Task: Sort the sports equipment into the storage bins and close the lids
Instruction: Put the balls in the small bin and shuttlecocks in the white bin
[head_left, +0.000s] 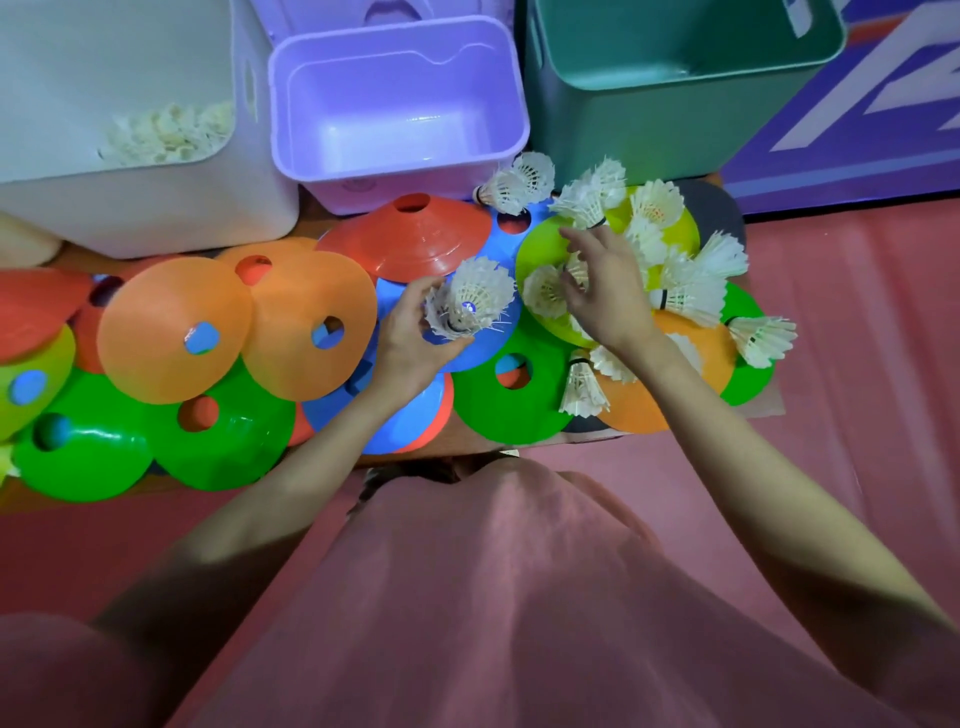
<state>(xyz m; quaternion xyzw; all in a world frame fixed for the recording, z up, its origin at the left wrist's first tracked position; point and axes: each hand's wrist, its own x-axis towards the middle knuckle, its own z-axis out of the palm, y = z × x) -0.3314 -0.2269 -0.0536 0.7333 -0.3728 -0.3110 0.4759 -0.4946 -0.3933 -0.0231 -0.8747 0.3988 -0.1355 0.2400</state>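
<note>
Shuttlecocks first: the left hand (410, 338) pinches a nested pair of white feather shuttlecocks (470, 301) by the cork end, skirts up, likely stacked so several travel in one trip. That grip is curled round them, above the blue disc cone (498, 338) at mid-bench. The right hand (602, 291) reaches into the loose shuttlecock pile (675, 270) towards the bench's right end, fingers spread and bent over one lying on the lime disc cone (540, 244); nothing is pinched that I can make out. Judging by the feathers already heaped in the white bin (156, 208) at the far left corner, that is where these belong. The purple bin (400, 104) and green bin (675, 104) stand open and bare along the far edge, presumably awaiting the disc cones — orange (171, 322), red (415, 239), green (228, 447) — overlapping across the bench.
</note>
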